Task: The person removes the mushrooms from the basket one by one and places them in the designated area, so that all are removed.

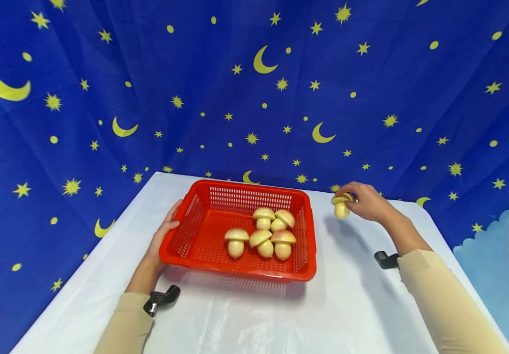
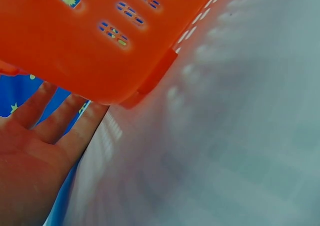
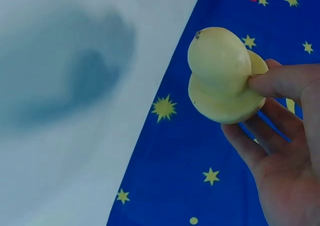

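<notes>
Presently, at centre right, a mushroom (image 1: 342, 211) is pinched by the right grip (image 1: 366, 202) and could be dropped onto the table (image 1: 338, 290) should its rounded cap (image 3: 220, 108) slip.

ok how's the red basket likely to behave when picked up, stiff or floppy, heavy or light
The basket looks fairly stiff, as it keeps a crisp rectangular shape. It is probably light for its size, given all the holes in it. It may dip to the right when lifted, since most of its mushrooms lie toward that end.
</notes>
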The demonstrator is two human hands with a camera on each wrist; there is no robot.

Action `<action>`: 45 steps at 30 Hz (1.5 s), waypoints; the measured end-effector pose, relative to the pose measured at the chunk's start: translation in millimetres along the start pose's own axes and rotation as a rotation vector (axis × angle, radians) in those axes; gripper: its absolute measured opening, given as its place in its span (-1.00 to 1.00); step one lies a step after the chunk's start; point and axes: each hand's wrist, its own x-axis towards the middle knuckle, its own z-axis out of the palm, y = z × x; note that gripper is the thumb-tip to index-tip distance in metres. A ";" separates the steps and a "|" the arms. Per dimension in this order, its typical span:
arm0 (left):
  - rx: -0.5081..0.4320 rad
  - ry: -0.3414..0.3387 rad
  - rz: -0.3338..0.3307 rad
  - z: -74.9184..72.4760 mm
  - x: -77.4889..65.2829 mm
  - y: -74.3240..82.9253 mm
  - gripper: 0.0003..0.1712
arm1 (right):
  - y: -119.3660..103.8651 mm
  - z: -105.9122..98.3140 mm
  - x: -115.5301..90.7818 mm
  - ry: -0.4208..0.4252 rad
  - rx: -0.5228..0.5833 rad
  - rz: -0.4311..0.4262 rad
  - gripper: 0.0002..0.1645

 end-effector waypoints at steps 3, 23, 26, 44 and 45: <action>0.003 0.000 -0.003 1.1 -0.1 0.0 -0.38 | 3.7 -1.4 -3.6 -0.007 0.001 0.025 -0.65; -0.012 -0.017 0.015 4.1 1.0 0.4 -0.37 | 27.6 -0.5 -16.3 -0.103 -0.001 0.121 -0.65; -0.009 -0.014 0.017 4.8 0.9 0.7 -0.36 | 33.5 0.7 -17.5 -0.108 -0.015 0.116 -0.64; 0.005 -0.009 0.018 5.2 -0.8 2.3 -0.36 | 56.1 18.4 -28.0 -0.166 -0.008 0.173 -0.61; 0.005 -0.007 0.019 5.3 -0.8 2.6 -0.36 | 56.1 19.4 -28.0 -0.169 -0.007 0.171 -0.61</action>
